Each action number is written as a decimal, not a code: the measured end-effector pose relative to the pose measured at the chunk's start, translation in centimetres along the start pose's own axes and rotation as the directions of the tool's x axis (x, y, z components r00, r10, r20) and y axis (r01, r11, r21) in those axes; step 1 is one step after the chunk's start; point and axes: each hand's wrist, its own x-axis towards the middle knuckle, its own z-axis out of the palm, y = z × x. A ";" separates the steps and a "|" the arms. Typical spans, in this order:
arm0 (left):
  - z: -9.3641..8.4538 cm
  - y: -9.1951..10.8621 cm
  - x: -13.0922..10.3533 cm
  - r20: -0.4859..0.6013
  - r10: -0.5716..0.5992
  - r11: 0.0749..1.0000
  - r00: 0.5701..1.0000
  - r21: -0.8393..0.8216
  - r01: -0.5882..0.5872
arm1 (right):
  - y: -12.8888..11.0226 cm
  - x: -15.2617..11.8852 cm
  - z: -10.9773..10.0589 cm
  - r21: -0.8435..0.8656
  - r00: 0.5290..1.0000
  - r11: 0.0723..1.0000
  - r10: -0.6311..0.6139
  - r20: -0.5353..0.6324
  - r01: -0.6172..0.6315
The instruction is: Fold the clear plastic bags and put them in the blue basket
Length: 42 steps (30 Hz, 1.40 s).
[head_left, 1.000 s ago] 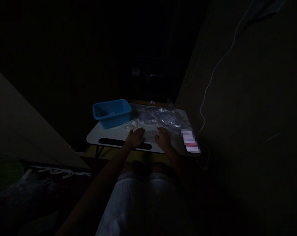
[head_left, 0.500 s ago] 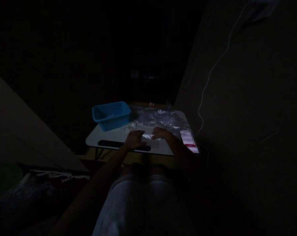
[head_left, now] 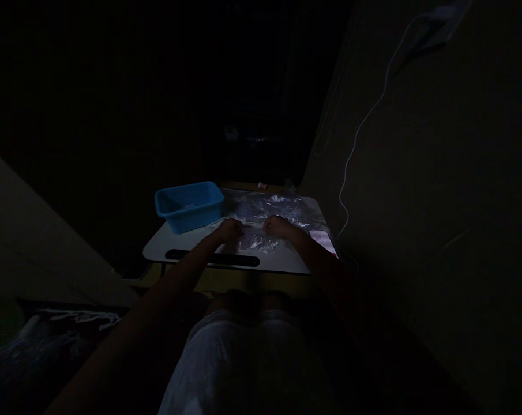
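The white table [head_left: 191,238] spans the middle of the frame, the blue basin [head_left: 194,216] on its left part. Crumpled clear plastic [head_left: 282,208] spreads across the far side, behind the hands. The smaller plastic piece [head_left: 259,244] lies between the two hands and reaches toward the near edge of the table, its far edge at the fingers. The left hand [head_left: 231,229] has its fingers curled closed on that edge's left end; the right hand [head_left: 277,226] closes on the right end, thumb and fingers together. Exact fingertip contact is too dark to tell. At the right end of the table the lit phone [head_left: 322,240] lies partly behind the right forearm. A small red-and-white cup [head_left: 262,186] lies beyond the far edge.
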 end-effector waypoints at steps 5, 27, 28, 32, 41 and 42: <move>-0.6 1.5 -1.4 -0.241 0.119 0.968 0.963 0.244 -0.059 | -1.2 -1.5 -0.3 -0.144 0.968 0.989 -0.057 -0.243 0.022; 5.3 1.1 -5.6 -0.120 0.040 0.894 0.992 0.447 0.018 | -2.1 -4.3 7.8 -0.263 0.892 0.940 -0.300 -0.339 0.216; 5.3 1.3 -5.7 -0.095 0.018 0.882 0.995 0.471 0.029 | -2.7 -4.0 8.1 -0.263 0.896 0.939 -0.302 -0.324 0.221; 5.0 1.6 -6.1 -0.010 -0.028 0.854 1.000 0.520 0.029 | -4.2 -3.3 9.2 -0.224 0.930 0.952 -0.265 -0.255 0.210; 4.9 2.1 -6.1 -0.004 -0.051 0.849 0.999 0.526 0.045 | -3.0 -3.5 9.1 -0.217 0.981 0.970 -0.141 -0.132 0.110; 4.9 2.1 -6.2 -0.012 -0.050 0.851 0.999 0.522 0.049 | -2.6 -3.6 9.0 -0.230 0.983 0.969 -0.124 -0.136 0.091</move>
